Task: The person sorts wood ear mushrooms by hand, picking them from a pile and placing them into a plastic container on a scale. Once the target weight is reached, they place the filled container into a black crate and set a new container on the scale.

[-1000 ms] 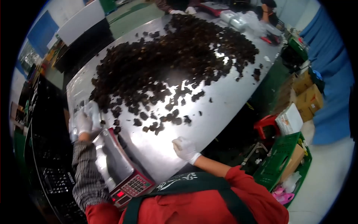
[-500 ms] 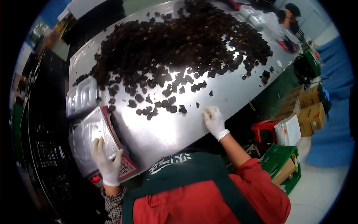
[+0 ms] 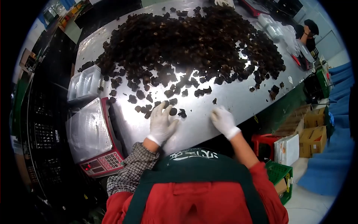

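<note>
My left hand (image 3: 161, 125), in a white glove, is over the steel table (image 3: 197, 128) with thumb and fingers apart. Its fingertips reach a small group of dark, lumpy pieces (image 3: 173, 111) that look like dried mushrooms; whether they touch is hard to see. My right hand (image 3: 223, 121), also gloved, rests near the table's front edge with its fingers curled in; anything inside is hidden. One small dark piece (image 3: 214, 101) lies just beyond it. A large heap of the same pieces (image 3: 167, 44) covers the far half of the table.
On the left stands a red digital scale (image 3: 102, 164) with a clear plastic tray (image 3: 90, 128) on its pan. Clear containers (image 3: 86, 82) sit behind it. More containers (image 3: 270, 26) are at the far right. A gloved hand (image 3: 224, 3) of another person shows at the far edge.
My left hand has moved from above the scale rightward to the loose pieces. The tray is now in plain view on the scale. My right hand stays curled near the same spot.
</note>
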Demonstrator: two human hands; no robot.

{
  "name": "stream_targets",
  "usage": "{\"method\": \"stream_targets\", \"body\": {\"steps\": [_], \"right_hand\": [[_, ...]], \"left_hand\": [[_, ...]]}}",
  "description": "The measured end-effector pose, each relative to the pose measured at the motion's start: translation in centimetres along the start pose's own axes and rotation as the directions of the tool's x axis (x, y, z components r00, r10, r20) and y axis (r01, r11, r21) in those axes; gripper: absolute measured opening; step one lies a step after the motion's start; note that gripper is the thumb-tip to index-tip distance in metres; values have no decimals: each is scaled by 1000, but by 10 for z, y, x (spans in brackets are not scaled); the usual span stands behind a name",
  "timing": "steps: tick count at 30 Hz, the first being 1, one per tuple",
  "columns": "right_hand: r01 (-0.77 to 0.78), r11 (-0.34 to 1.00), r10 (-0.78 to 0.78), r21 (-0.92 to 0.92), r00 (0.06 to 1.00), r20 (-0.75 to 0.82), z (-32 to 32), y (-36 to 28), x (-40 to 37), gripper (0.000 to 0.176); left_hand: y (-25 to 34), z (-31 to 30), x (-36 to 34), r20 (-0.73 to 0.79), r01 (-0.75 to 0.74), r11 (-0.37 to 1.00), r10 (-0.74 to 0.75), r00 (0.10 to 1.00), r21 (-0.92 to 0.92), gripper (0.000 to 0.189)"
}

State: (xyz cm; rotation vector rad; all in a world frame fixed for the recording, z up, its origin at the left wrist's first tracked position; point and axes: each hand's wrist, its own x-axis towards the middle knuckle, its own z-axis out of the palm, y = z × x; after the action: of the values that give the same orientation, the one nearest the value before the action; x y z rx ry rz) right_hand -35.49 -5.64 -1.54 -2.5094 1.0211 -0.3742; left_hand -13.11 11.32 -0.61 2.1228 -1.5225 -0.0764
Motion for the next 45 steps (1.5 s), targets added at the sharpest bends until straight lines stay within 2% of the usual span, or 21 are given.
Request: {"method": "stream_targets", "body": {"steps": [2,4,6,9,12,15,19,21,22,23,24,26,28,30,32,34,37,40,41,44,45], "right_hand": [[-112,992,107,-60,991,-81,-41,33,-31,10],[-142,932,116,-333,989,-96,-59,73,-54,19],[-29,978,-2,-206,989,-150,-55,66,-49,19],[143,988,-150,-57,978,-143,-30,22,-10,21],[118,993,-117,-8,974,-194,-4,15,51,41],[116,993,-119,-27,966,-231,10,10,129,52],[164,962,-212,-220,953,-218,55,-26,196,60],[208,978,-208,-8,977,51,72,-64,189,56],[324,940,-339,105,921,193,69,-83,168,57],[465,874,-456,-142,885,97,97,-94,135,55],[560,828,-550,-23,820,157,65,-122,109,51],[666,659,-692,351,719,-63,54,-127,70,39],[559,663,-676,498,733,76,29,-111,66,33],[540,771,-564,338,825,-33,27,-71,94,32],[248,939,-260,237,965,23,9,-49,128,35],[158,982,-174,106,971,165,2,-35,157,34],[311,941,-263,-131,919,292,24,-29,169,30],[363,916,-281,-169,883,376,38,-31,182,28],[299,939,-215,-172,897,386,41,-32,184,21],[206,963,-245,176,939,240,20,-22,181,19],[138,959,-190,246,961,200,-4,-17,173,20]], "left_hand": [[6,15,16,30,0,999,1,1000,-40,68],[10,31,26,68,-32,996,26,997,83,67],[0,48,25,89,-38,994,28,996,104,44],[-13,32,1,-114,-81,995,87,990,56,19],[-29,16,-31,-157,56,995,-42,987,86,42],[-41,16,-42,-167,192,971,-168,972,141,83],[-45,23,-39,-193,236,967,-215,957,93,89],[-45,21,-39,-194,225,973,-210,958,56,89],[-46,20,-38,-196,217,975,-206,959,39,90],[-46,21,-38,-200,220,975,-208,958,42,91],[-45,22,-40,-199,231,973,-223,954,23,92],[-48,21,-41,-201,200,979,-202,959,-29,92],[-49,23,-38,-221,202,979,-202,954,-22,92],[-45,19,-37,-213,203,978,-210,954,-52,92],[-44,18,-36,-201,202,979,-201,959,-20,92],[-43,15,-36,-178,208,978,-204,963,-1,92],[-43,16,-36,-193,210,978,-206,959,-2,91],[-43,17,-36,-201,210,977,-202,959,20,91],[-43,18,-36,-204,212,977,-202,958,28,91],[-45,18,-38,-215,209,977,-196,957,39,91],[-45,17,-38,-220,205,978,-192,956,36,91]]}}
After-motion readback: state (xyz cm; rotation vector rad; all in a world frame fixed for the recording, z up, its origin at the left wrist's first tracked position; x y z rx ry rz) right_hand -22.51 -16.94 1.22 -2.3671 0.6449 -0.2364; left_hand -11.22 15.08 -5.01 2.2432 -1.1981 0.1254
